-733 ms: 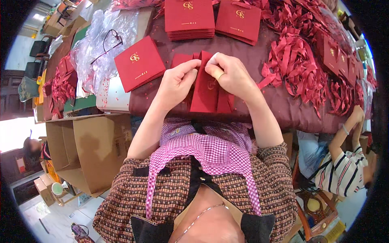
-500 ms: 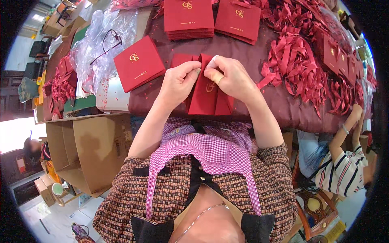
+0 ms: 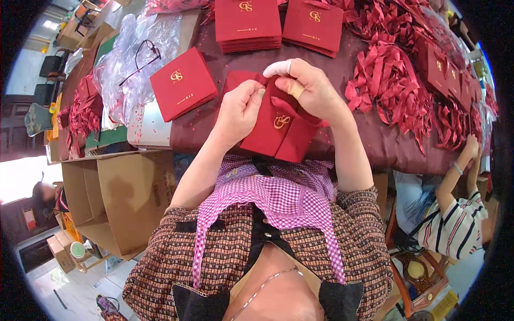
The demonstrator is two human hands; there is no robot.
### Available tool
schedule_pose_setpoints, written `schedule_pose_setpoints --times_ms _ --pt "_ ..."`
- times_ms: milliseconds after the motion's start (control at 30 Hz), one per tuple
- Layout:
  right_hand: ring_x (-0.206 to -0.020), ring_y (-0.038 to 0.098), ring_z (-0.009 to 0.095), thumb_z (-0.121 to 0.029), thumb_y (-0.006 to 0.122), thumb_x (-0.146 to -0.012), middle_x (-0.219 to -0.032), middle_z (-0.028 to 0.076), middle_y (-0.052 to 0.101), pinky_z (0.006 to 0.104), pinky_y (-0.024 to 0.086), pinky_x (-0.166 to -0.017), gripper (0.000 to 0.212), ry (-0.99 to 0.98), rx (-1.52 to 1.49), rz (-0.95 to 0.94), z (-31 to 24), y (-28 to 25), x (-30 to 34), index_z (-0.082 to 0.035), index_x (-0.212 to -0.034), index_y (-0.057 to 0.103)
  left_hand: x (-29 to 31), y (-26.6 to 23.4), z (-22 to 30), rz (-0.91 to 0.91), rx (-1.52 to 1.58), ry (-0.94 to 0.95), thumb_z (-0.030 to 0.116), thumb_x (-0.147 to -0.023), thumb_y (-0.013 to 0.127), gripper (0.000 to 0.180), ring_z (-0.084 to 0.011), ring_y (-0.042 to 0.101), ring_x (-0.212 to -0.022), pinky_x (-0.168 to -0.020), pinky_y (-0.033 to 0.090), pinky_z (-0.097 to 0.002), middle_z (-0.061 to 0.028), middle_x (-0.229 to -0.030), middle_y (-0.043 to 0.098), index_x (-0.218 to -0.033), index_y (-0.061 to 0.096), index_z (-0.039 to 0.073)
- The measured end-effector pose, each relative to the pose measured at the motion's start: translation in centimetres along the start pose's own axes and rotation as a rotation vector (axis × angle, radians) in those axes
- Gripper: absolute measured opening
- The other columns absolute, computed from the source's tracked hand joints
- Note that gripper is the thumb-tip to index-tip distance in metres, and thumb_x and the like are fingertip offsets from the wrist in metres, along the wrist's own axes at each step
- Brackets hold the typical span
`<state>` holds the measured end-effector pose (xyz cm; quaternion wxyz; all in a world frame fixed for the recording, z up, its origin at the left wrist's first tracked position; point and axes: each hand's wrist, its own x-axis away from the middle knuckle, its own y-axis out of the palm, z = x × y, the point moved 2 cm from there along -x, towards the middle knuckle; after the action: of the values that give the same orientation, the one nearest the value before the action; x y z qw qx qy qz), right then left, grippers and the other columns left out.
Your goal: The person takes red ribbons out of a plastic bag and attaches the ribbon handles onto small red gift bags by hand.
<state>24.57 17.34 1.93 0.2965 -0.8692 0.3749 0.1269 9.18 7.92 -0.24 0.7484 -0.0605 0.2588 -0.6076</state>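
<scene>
A red paper gift bag (image 3: 278,136) with a gold emblem stands partly unfolded in front of me at the table's near edge. My left hand (image 3: 241,109) pinches its left upper edge between thumb and fingers. Over the bag's top right is my right hand (image 3: 316,91), its index finger and thumb curved, a white cover on the index fingertip and a yellowish band round the thumb. A red ribbon (image 3: 284,105) loops from the bag's upper face and passes under the right hand's curled fingers, which partly hide it. Another red piece (image 3: 241,77) lies behind the left hand.
Flat red bags lie in stacks (image 3: 249,27) ahead and singly at the left (image 3: 183,84). Loose red ribbons (image 3: 388,88) heap at the right. Glasses (image 3: 142,67) rest on clear plastic. An open carton (image 3: 126,200) stands lower left; another person's arms (image 3: 455,171) reach in from the right.
The bag has turned and tilted, its lower end coming nearer me and its side opening wider. My right hand has shifted slightly right and up; the ribbon loop now shows on the bag's face.
</scene>
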Motion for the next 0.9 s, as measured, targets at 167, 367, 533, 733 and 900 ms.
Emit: schedule_pose_setpoints --times_ms 167,367,533,733,900 --pt "-0.093 0.059 0.013 0.002 0.055 -0.089 -0.097 0.004 0.063 0.0259 0.046 -0.084 0.018 0.059 -0.033 -0.071 0.3 -0.4 0.5 -0.003 -0.105 0.062 -0.3 -1.1 -1.5 0.157 0.289 -0.259 0.011 -0.095 0.051 0.014 -0.0089 0.051 -0.060 -0.053 0.041 -0.0246 -0.0014 -0.067 0.056 -0.086 0.058 0.002" --pt "-0.090 0.056 0.011 0.000 0.056 -0.088 -0.091 0.003 0.064 0.0264 0.046 -0.082 0.017 0.256 -0.210 -0.029 1.6 -1.0 1.4 -0.003 -0.105 0.061 -1.7 -4.4 -3.2 0.371 0.553 -0.261 0.009 -0.093 0.053 0.009 -0.0082 0.050 -0.063 -0.057 0.042 -0.0224 -0.0021 -0.076 0.058 -0.090 0.058 0.002" --pt "-0.089 0.052 0.007 0.000 0.056 -0.089 -0.095 -0.003 0.059 0.0215 0.043 -0.082 0.019 0.226 -0.152 0.028 2.4 -1.9 1.1 -0.003 -0.107 0.061 -1.1 -3.8 -0.7 0.407 -0.275 0.118 0.003 -0.083 0.064 0.013 -0.0206 0.056 -0.079 -0.071 0.047 -0.0300 -0.0081 -0.080 0.060 -0.096 0.062 0.002" --pt "-0.089 0.052 0.007 -0.001 0.057 -0.089 -0.094 -0.002 0.060 0.0220 0.043 -0.082 0.022 0.277 -0.137 0.060 3.2 -1.3 1.0 -0.003 -0.110 0.061 0.3 -0.8 0.0 -0.051 -0.202 0.096 0.012 -0.075 0.073 0.016 -0.0287 0.056 -0.075 -0.071 0.045 -0.0365 -0.0111 -0.076 0.057 -0.082 0.064 0.001" --pt "-0.087 0.059 0.012 -0.010 0.066 -0.087 -0.094 0.003 0.064 0.0253 0.047 -0.079 0.028 0.219 0.145 0.198 3.0 -3.3 2.6 -0.004 -0.113 0.060 -0.1 -1.1 -1.8 0.069 -0.190 -0.069 0.010 -0.077 0.071 0.015 -0.0236 0.057 -0.064 -0.060 0.045 -0.0329 -0.0120 -0.071 0.056 -0.078 0.062 -0.003"
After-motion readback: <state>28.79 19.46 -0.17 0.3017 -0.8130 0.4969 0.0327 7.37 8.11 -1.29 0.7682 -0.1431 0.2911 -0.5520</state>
